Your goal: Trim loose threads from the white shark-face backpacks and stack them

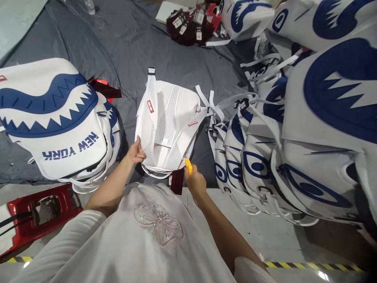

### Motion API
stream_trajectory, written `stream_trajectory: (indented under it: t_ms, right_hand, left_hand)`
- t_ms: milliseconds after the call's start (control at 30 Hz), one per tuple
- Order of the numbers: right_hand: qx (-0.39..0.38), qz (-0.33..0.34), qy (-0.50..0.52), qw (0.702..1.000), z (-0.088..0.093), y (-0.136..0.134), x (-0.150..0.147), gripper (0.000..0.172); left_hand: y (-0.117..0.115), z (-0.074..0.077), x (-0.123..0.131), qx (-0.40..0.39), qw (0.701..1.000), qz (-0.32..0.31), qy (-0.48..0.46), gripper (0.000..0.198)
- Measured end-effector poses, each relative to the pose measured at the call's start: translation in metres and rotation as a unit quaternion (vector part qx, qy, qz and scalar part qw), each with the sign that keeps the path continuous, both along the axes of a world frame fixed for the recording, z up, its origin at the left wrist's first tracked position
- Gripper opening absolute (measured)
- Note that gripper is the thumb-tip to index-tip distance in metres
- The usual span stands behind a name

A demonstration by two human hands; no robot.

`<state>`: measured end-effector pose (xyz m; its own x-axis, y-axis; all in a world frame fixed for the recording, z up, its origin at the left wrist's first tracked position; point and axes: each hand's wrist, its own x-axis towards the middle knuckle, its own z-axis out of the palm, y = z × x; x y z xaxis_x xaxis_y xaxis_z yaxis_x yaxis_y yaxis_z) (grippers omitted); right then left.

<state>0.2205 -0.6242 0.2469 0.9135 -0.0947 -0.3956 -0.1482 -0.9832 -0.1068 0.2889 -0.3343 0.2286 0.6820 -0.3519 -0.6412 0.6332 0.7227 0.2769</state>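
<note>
A white backpack (169, 122) lies in front of me with its shoulder straps and mesh back panel facing up. My left hand (136, 152) is closed on its left lower edge, the thumb on top and the other fingers curled. In my right hand (195, 180) is a small yellow tool (189, 166), held at the backpack's lower right corner; its working end is too small to make out. A dark red tag (177, 181) hangs below the backpack's near edge, between my hands.
Finished-looking white backpacks with blue shark mouths stand stacked on the left (47, 114) and crowd the right side (318, 129). Dark red tags (191, 27) are heaped at the back of the grey-covered table (126, 39). A red stool (44, 212) stands lower left.
</note>
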Motion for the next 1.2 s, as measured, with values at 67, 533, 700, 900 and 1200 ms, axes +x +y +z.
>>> stream_trajectory:
  t_ms: [67,533,700,900,1200]
  right_hand:
    - [-0.007,-0.001,0.004,1.0,-0.005,0.005,0.009,0.034]
    - [0.07,-0.05,0.016,0.996,0.01,-0.02,-0.005,0.032]
    - [0.056,-0.073,0.031,0.995,0.024,-0.034,-0.029,0.032]
    - [0.044,-0.02,0.068,0.997,0.03,-0.03,-0.092,0.033]
    - [0.048,0.077,0.088,0.992,0.022,-0.007,-0.083,0.028]
  left_hand:
    - [-0.002,-0.003,0.003,-0.006,1.0,-0.007,-0.008,0.069]
    - [-0.015,-0.003,0.015,-0.04,0.997,0.047,-0.039,0.072]
    - [-0.028,0.0,0.02,-0.013,0.995,0.087,-0.041,0.062]
    - [-0.033,-0.001,0.018,-0.009,0.994,0.086,-0.065,0.05]
    - [-0.031,0.003,0.015,-0.022,0.993,0.085,-0.08,0.043]
